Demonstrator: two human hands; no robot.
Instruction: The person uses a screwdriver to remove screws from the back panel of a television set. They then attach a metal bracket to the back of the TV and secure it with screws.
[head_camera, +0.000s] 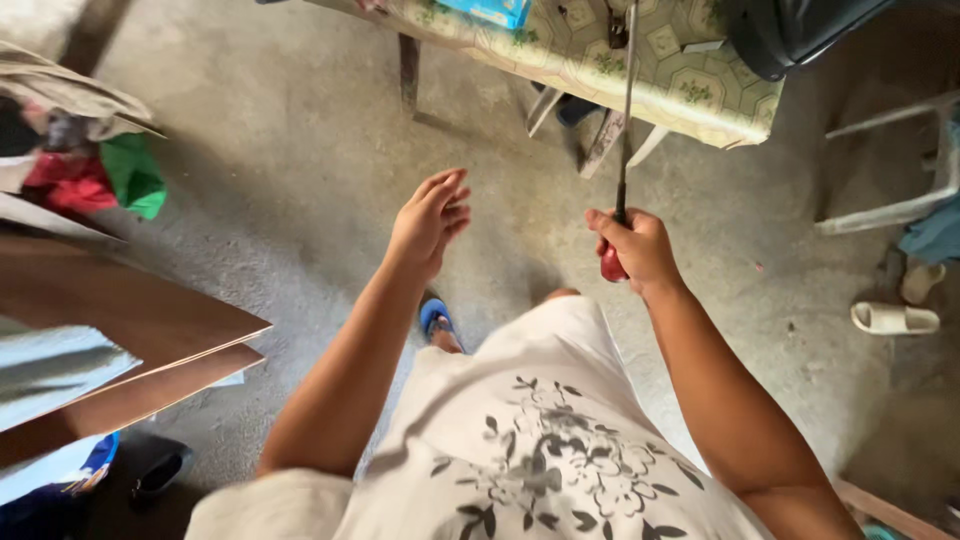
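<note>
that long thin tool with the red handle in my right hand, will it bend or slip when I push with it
The tool has a thin dark straight shaft, so it is probably stiff metal. Its length might let it flex slightly. The right hand wraps the red handle fully, so slipping seems unlikely.

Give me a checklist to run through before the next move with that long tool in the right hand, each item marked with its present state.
1. Right hand closed firmly round the red handle: ok.
2. Thin dark shaft pointing up and away from the body: ok.
3. Left hand open, holding nothing and apart from the shaft: ok.
4. Tip of the tool in sight: cannot tell; it runs out of the top of the view over the patterned table.
5. Footing: a blue sandal shows on the concrete floor; the other foot is hidden: cannot tell.
</note>
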